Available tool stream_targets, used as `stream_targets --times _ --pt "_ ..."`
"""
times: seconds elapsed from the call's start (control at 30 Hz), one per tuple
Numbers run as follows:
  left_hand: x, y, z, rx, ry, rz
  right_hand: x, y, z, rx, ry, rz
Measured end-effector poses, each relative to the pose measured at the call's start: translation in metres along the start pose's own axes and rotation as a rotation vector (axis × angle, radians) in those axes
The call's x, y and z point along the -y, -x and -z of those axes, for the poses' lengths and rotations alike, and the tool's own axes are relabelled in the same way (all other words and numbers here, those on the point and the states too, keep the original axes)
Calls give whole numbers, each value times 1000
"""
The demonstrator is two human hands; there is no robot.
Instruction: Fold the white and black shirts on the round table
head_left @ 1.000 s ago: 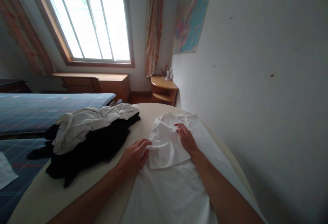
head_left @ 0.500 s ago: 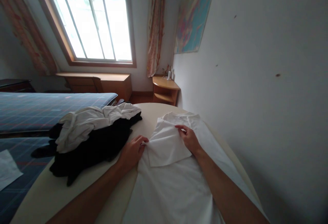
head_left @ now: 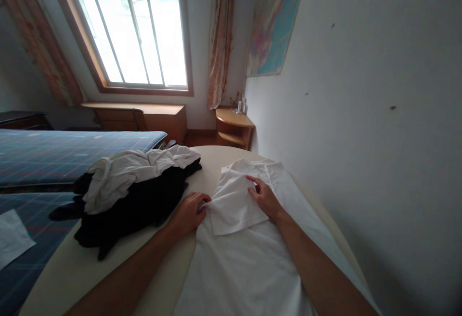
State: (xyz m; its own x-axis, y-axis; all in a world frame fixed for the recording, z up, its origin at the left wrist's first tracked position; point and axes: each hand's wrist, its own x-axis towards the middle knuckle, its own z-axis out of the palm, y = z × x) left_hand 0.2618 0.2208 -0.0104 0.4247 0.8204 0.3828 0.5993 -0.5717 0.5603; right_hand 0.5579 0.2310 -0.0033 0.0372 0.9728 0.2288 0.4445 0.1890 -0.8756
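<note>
Cream tabletop bears white shirt and piled clothes.

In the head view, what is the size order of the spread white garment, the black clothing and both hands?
1. Spread white garment
2. Black clothing
3. Left hand and right hand: too alike to rank
</note>
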Motion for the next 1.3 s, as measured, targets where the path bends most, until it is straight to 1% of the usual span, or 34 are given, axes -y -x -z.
stream_targets --times 0.13,0.23,0.37,0.53,0.67,0.77,0.83,0.9,1.03,1.17,1.23,1.3 --pt "0 0 0 6 9 -12 -1 -3 -2 20 -19 7" --pt "-1 0 0 4 -2 -40 2 -14 -4 49 -10 -45" --pt "-2 0 -1 -1 -11 -70 14 -41 -9 62 154 -145" --pt "-2 1 -1 0 -21 -119 26 -83 -27 72 180 -172" --pt "-1 0 -1 12 -26 -127 27 -102 -41 164 145 -247" --pt "-2 0 -1 19 -32 -120 29 -110 -43 238 79 -281" --pt "-3 0 0 19 -36 -111 32 -115 -43 249 20 -267" --pt "-4 0 0 17 -35 -108 37 -120 -43 228 -40 -227" --pt "-5 1 -1 -3 -40 -102 44 -127 -55 193 -132 -127" --pt "-4 0 -1 -6 -59 -109 39 -127 -71 202 -101 -133" --pt "-4 1 -1 -2 -62 -110 37 -126 -75 200 -61 -138" --pt "-5 1 -1 -2 -59 -107 39 -126 -79 201 -39 -111"
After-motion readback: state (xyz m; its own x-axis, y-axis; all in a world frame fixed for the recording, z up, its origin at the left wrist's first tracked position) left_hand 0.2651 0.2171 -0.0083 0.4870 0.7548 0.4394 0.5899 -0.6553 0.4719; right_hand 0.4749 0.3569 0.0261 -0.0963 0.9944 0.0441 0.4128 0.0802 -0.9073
